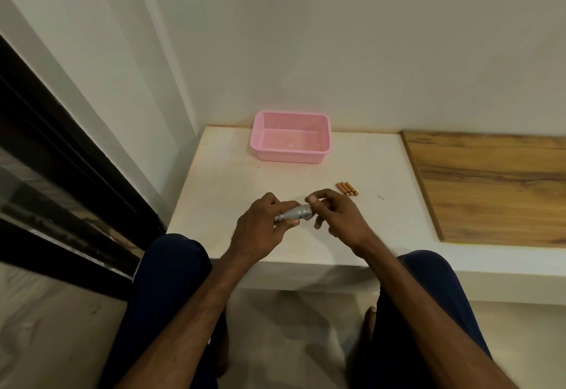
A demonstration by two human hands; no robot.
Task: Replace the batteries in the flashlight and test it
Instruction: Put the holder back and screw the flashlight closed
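A small silver flashlight [293,212] is held level just above the white ledge [220,183]. My left hand [260,229] wraps around its body from the left. My right hand [337,214] pinches its right end with thumb and forefinger, the other fingers spread. Which end of the flashlight that is I cannot tell. Several copper-coloured batteries [347,188] lie side by side on the ledge, just beyond my right hand.
A pink plastic basket [291,155] stands at the back of the ledge against the wall and looks empty. A wooden board [496,186] covers the ledge to the right. A dark window frame [61,155] runs along the left. My knees are below the ledge's front edge.
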